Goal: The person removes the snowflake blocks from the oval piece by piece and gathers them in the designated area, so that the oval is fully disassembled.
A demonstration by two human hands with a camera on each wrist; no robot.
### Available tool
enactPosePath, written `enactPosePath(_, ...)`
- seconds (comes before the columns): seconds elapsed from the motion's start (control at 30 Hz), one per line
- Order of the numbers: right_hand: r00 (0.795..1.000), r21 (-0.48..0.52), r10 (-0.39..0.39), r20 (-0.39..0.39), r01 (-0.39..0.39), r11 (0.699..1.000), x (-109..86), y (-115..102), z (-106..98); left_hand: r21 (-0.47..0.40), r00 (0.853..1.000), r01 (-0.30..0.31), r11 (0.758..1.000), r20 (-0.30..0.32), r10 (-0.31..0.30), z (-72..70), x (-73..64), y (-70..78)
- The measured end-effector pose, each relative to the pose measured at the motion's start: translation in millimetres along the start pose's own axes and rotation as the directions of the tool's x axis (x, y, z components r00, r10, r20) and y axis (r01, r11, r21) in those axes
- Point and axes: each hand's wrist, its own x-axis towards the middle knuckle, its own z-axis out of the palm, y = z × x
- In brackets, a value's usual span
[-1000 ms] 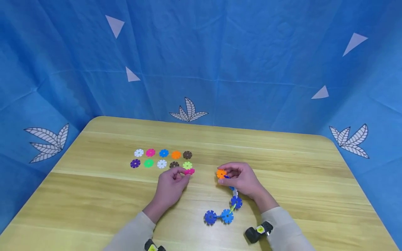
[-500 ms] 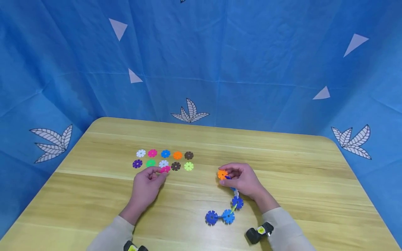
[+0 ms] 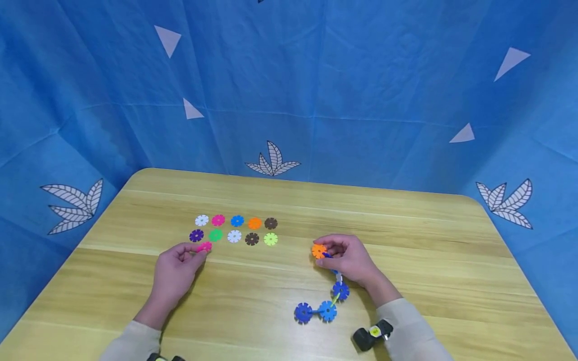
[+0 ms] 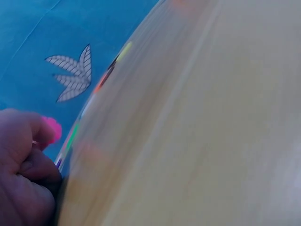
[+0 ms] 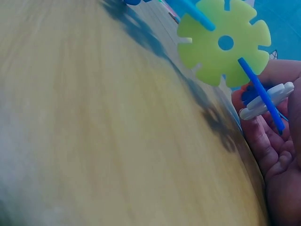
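Between thumb and forefinger, my left hand pinches a pink snowflake disc, just in front of the near row of loose discs. The same pink disc shows at the fingertips in the left wrist view. My right hand grips the upper end of a chain of slotted discs, where an orange disc sits at the fingertips. The chain curves down past a dark blue disc to a lighter blue disc and another dark blue disc. A yellow-green disc fills the right wrist view's top.
Two rows of loose discs lie at the left centre of the wooden table, among them a purple disc, a green disc and a lime disc. A blue curtain hangs behind the table.
My left hand has moved left with the pink disc, from near the lime disc to below the purple and green ones. My right hand and the chain stay nearly still.
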Motion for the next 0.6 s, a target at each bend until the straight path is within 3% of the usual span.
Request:
enactPosePath(0.13,1.000,-0.016,-0.002,0.006,0.002,1.000,-3.9,-14.2,0.0,0.041,0.997,0.066,0.997,0.026,-0.067,-11.4,2.4,-1.5)
enactPosePath(0.33,1.000,-0.001,-0.026,0.003,0.027,1.000,2.9,12.7,-0.5,0.073,0.989,0.142,0.987,0.024,-0.144,-23.7,4.4,-5.7)
enactPosePath(0.47,1.000,-0.006,-0.021,0.005,0.022,1.000,3.5,12.9,0.0,0.127,0.990,0.142,0.982,-0.010,-0.142,-28.0,4.7,-6.3)
enactPosePath(0.6,1.000,-0.006,-0.022,0.002,0.022,1.000,3.7,13.3,-0.1,0.189,0.995,0.095,0.977,-0.026,-0.092,-27.2,4.7,-5.6)
